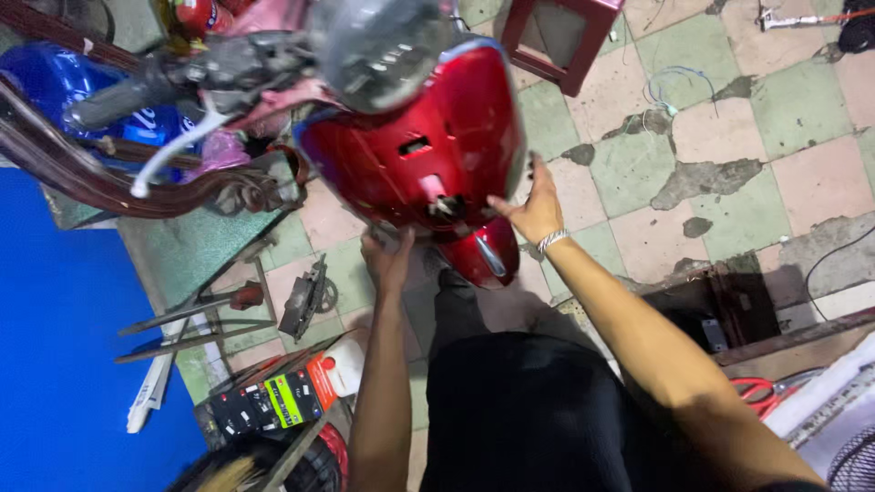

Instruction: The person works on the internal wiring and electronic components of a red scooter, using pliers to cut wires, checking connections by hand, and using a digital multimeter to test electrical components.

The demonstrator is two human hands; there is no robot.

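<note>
A glossy red scooter front panel [428, 150] stands in front of me, below the grey handlebar grip [118, 96] and headlight housing [378, 46]. My left hand [387, 260] reaches under the panel's lower edge and grips it from below. My right hand [531, 208], with a silver bracelet on the wrist, holds the panel's right edge with fingers spread along it. A red front fender [483, 255] shows beneath the panel, between my hands.
A red plastic stool [556, 41] stands on the cracked pink-and-green tile floor [729, 118]. Metal parts and a sprocket [305, 296] lie at the left. Boxes and a white bottle [292, 392] sit near my left elbow. A blue surface [55, 346] fills the left side.
</note>
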